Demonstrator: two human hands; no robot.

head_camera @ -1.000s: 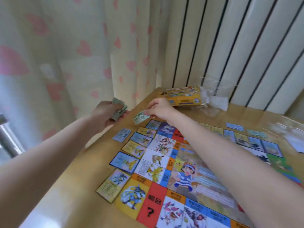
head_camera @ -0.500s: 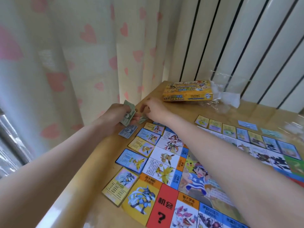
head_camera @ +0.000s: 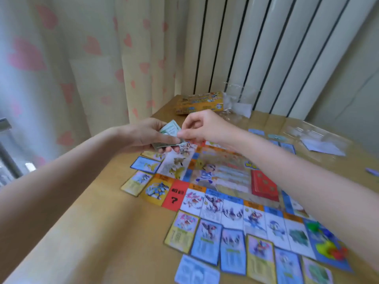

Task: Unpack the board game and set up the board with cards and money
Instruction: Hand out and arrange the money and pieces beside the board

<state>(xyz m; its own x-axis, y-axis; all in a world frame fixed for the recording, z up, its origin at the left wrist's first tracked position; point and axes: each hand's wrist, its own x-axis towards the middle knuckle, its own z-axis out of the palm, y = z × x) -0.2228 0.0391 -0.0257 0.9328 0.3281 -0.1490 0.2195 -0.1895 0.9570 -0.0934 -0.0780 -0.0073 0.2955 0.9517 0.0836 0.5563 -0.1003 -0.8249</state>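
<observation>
Across the wooden table (head_camera: 98,232) the game board (head_camera: 225,181) is lying flat and fully unfolded, and property cards (head_camera: 207,242) are lining its near and left edges in tidy rows, so the card part of the setup is looking largely done on those sides. A red deck (head_camera: 263,185) is sitting on the board's middle, and a few small coloured pieces (head_camera: 328,247) are resting on the near right corner. At the far edge the yellow game box (head_camera: 199,102) is lying on its side beside crumpled clear wrapping (head_camera: 235,105).

Compared with a second ago, the right hand (head_camera: 203,128) is no longer reaching out over the table's far left corner with a single note; it is coming back to the left hand (head_camera: 141,134), and both are now meeting above the board's far left corner. That suggests one note has been dealt out and the next is being drawn.

The left hand is gripping the stack of paper money (head_camera: 170,134), fingers curled beneath it and thumb on top. The right hand's thumb and forefinger are pinching the stack's right edge, seemingly peeling off the top note. The notes are small, greenish, thin and blurred.
</observation>
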